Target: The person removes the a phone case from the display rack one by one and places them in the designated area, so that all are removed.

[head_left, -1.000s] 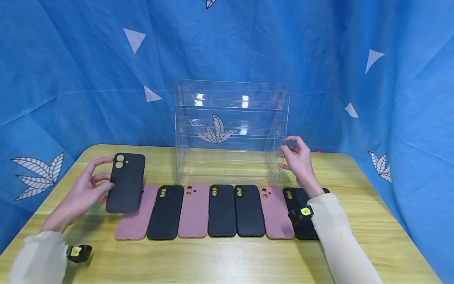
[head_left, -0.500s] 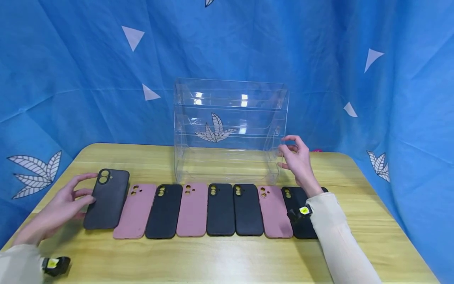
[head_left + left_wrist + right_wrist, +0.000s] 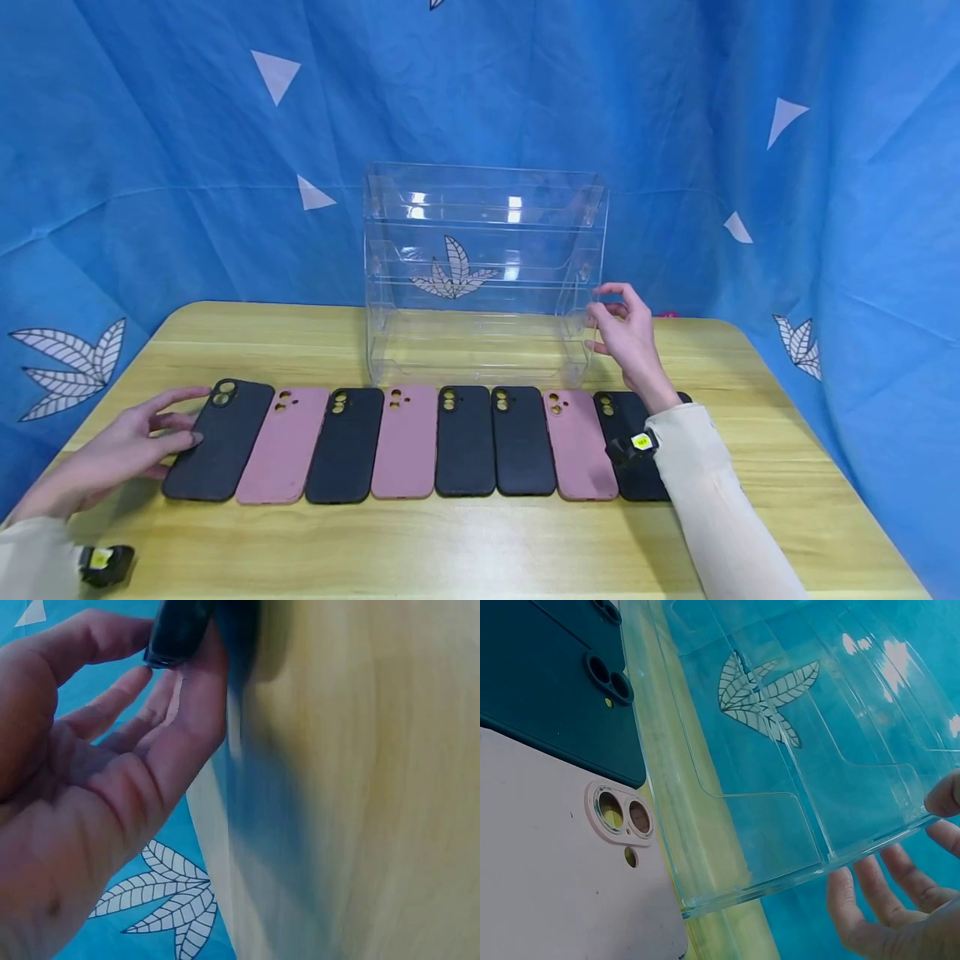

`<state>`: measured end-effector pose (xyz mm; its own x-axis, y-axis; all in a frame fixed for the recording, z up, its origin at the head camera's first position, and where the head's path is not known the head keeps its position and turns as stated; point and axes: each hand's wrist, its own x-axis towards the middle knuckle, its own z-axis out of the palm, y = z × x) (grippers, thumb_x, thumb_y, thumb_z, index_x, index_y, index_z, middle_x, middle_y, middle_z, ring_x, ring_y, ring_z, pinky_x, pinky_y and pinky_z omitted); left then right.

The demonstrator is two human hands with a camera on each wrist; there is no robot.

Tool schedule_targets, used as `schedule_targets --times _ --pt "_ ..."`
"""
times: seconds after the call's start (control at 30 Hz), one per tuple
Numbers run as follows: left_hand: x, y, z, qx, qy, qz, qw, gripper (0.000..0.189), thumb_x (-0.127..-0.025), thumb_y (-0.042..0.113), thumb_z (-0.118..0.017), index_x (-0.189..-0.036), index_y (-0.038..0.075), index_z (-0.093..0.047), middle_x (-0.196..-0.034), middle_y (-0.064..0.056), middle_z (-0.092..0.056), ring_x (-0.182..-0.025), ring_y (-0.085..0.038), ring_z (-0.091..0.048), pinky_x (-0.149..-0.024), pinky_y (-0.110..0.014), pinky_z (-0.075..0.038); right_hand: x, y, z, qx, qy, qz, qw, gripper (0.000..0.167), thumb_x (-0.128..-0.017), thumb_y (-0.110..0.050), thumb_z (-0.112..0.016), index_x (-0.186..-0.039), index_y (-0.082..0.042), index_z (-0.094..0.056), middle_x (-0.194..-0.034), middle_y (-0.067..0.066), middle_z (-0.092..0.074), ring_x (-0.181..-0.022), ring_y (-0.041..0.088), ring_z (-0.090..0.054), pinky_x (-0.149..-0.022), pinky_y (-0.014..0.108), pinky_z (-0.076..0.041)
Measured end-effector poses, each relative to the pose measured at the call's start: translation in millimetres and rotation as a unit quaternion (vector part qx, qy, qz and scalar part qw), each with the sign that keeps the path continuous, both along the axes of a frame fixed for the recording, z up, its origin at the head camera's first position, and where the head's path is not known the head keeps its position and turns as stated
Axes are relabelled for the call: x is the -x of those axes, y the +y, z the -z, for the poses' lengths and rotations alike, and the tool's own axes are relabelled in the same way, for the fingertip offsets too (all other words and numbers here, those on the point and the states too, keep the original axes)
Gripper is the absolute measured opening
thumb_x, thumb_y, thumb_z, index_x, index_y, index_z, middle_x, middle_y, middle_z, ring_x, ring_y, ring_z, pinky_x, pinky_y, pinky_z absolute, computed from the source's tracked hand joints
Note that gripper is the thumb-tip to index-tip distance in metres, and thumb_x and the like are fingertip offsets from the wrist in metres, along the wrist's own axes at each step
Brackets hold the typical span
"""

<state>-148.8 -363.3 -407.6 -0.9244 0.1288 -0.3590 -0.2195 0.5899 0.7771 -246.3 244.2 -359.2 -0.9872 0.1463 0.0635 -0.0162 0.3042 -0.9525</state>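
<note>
At the left end of a row of phone cases, my left hand (image 3: pixel 142 446) pinches a black phone case (image 3: pixel 221 442) by its left edge. The case lies slanted beside a pink phone case (image 3: pixel 281 446), its camera cutout at the top. In the left wrist view, thumb and forefinger meet at the end of the dark phone case (image 3: pixel 178 634); the rest of it is out of frame. My right hand (image 3: pixel 626 333) holds the right side of a clear tiered display rack (image 3: pixel 480 367), thumb at the panel's edge and fingertips along its outer side (image 3: pixel 757 889).
Several more black and pink cases (image 3: pixel 405 442) lie side by side in front of the rack. The rightmost black case (image 3: pixel 637 475) is partly under the right forearm. A blue patterned cloth (image 3: pixel 480 83) hangs behind the wooden table (image 3: pixel 480 550).
My left hand has carried the black case left and down from over the pink case to the row's left end, onto the table. The right hand stays at the rack.
</note>
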Motion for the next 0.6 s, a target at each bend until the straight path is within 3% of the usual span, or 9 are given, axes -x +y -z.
schedule_targets --times 0.13,0.37,0.6 --pt "1.5 1.6 -2.7 0.028 -0.004 0.003 0.9996 0.079 -0.102 0.024 -0.063 -0.160 0.001 -0.015 -0.135 -0.038 -0.044 -0.092 -0.021 -0.070 -0.073 -0.042 -0.063 0.5 -0.5 -0.5 0.002 -0.001 0.001 1.0000 0.035 -0.103 -0.028 -0.055 -0.135 -0.014 -0.049 -0.115 0.005 -0.057 -0.099 0.017 -0.063 -0.072 0.031 -0.064" --pt "4.8 4.3 -7.7 0.106 0.019 0.010 0.9941 0.084 -0.094 0.031 -0.074 -0.157 -0.001 -0.028 -0.128 -0.033 -0.055 -0.089 -0.021 -0.070 -0.068 -0.038 -0.064 0.7 -0.6 -0.5 0.003 -0.002 0.003 1.0000 0.035 -0.103 -0.027 -0.055 -0.135 -0.015 -0.049 -0.116 0.006 -0.057 -0.099 0.018 -0.062 -0.071 0.031 -0.064" --pt "2.4 6.4 -4.7 0.181 0.067 0.024 0.9808 0.079 -0.088 0.037 -0.080 -0.148 -0.001 -0.045 -0.105 -0.011 -0.067 -0.067 -0.015 -0.063 -0.056 -0.029 -0.054 0.0 -0.5 -0.3 0.004 -0.003 0.002 1.0000 0.036 -0.104 -0.027 -0.055 -0.137 -0.014 -0.048 -0.120 0.009 -0.057 -0.104 0.024 -0.062 -0.073 0.032 -0.064"
